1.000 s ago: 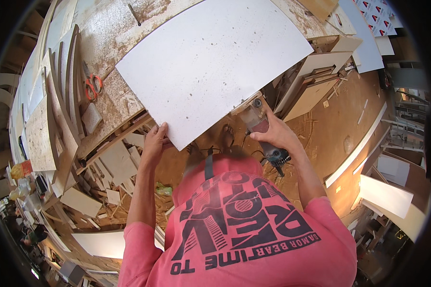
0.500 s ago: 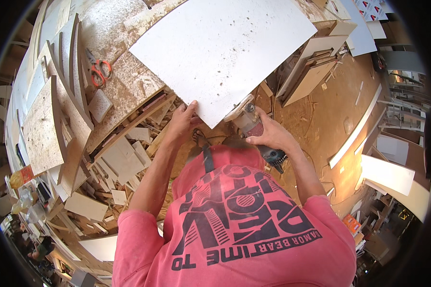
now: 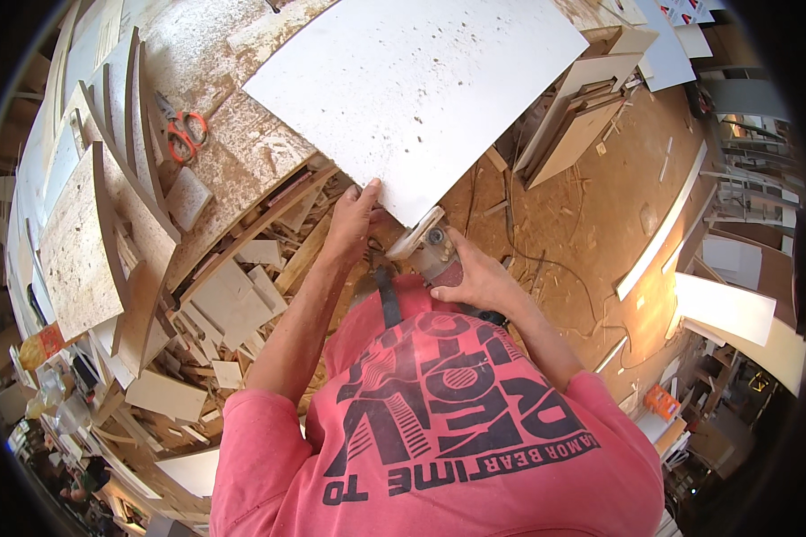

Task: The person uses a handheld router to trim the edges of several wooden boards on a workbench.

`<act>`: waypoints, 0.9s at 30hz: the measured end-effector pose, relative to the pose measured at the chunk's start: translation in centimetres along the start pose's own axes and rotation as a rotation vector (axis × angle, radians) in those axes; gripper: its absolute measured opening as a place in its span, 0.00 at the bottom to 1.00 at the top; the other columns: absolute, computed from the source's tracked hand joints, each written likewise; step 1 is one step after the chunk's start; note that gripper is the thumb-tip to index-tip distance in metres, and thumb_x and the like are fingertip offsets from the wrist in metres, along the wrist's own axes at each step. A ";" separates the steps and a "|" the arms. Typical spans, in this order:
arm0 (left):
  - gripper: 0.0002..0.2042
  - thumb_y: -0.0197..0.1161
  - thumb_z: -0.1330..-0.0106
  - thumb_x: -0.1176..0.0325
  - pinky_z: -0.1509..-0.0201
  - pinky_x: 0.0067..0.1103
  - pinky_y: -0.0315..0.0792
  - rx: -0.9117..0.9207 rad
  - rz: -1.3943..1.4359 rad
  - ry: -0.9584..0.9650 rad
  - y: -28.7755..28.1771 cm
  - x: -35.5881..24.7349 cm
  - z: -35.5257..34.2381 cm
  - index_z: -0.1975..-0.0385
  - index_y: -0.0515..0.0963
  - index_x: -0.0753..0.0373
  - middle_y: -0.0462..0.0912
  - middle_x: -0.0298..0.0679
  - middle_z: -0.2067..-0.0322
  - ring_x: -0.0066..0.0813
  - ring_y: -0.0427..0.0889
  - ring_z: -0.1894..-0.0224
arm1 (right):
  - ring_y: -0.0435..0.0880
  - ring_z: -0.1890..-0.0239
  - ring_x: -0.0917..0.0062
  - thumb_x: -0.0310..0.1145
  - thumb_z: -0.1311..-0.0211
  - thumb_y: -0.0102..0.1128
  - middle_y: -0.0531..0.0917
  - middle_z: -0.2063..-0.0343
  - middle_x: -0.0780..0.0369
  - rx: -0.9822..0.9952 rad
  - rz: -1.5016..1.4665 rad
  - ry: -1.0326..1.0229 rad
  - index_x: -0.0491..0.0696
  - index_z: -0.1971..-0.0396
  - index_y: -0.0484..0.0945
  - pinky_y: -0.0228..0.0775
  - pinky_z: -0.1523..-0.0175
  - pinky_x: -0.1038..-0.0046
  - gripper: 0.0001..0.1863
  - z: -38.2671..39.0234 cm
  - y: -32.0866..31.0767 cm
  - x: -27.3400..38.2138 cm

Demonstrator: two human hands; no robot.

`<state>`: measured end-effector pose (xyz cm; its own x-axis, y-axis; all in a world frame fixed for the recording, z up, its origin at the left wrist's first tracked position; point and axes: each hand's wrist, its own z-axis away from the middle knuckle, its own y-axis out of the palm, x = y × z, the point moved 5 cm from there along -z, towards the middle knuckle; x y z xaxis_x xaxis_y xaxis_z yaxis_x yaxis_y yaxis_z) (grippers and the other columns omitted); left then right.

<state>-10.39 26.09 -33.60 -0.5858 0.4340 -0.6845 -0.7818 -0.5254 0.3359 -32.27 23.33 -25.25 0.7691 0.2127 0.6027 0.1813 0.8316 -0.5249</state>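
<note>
A white rectangular board (image 3: pixel 412 98), speckled with wood chips, lies over the bench with one corner pointing toward me. My left hand (image 3: pixel 354 219) grips its near left edge, thumb on top and fingers underneath. In my right hand (image 3: pixel 476 274) is a compact power tool that looks like a trim router (image 3: pixel 437 255), with a flat base and a clear housing. Its base sits at the board's near corner, just right of my left hand. The palm hides part of the tool's body, and the cutter cannot be seen.
Orange-handled scissors (image 3: pixel 186 136) lie on the dusty bench (image 3: pixel 228 161). Curved panels (image 3: pixel 85 237) lean at the left, above a heap of offcuts (image 3: pixel 233 300). More boards (image 3: pixel 578 125) stand at the right, and a cable (image 3: pixel 564 268) trails across the brown floor.
My right hand has moved the trim router left and slightly down, from the board's right edge to its near corner. The board has shifted slightly; my left hand keeps its grip.
</note>
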 end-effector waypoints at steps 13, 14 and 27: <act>0.26 0.58 0.28 0.59 0.44 0.37 0.78 0.053 0.385 0.060 -0.5 -3.3 -2.8 0.39 0.61 0.70 0.76 0.48 0.47 0.39 0.80 0.47 | 0.69 0.34 0.56 0.49 0.60 0.74 0.68 0.37 0.42 -0.308 -0.290 0.077 0.36 0.30 0.51 0.60 0.32 0.64 0.60 4.0 -3.2 -2.5; 0.25 0.60 0.29 0.62 0.44 0.37 0.78 0.048 0.406 0.078 -0.5 -3.2 -3.0 0.40 0.62 0.68 0.76 0.47 0.46 0.38 0.80 0.47 | 0.69 0.34 0.57 0.49 0.60 0.75 0.68 0.38 0.43 -0.350 -0.306 0.064 0.36 0.30 0.51 0.60 0.32 0.64 0.60 4.6 -4.1 -3.3; 0.24 0.61 0.33 0.69 0.44 0.35 0.77 -0.131 0.558 0.454 5.2 -7.1 7.6 0.39 0.64 0.67 0.78 0.45 0.49 0.36 0.82 0.50 | 0.76 0.43 0.62 0.47 0.56 0.75 0.76 0.45 0.50 -0.392 -0.333 0.224 0.41 0.33 0.56 0.67 0.38 0.65 0.53 3.9 -13.1 -19.0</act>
<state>-11.96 25.82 -22.11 -0.7207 -0.2555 -0.6444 -0.3444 -0.6748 0.6527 -51.69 10.40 -27.49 0.7349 -0.1787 0.6542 0.6181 0.5735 -0.5376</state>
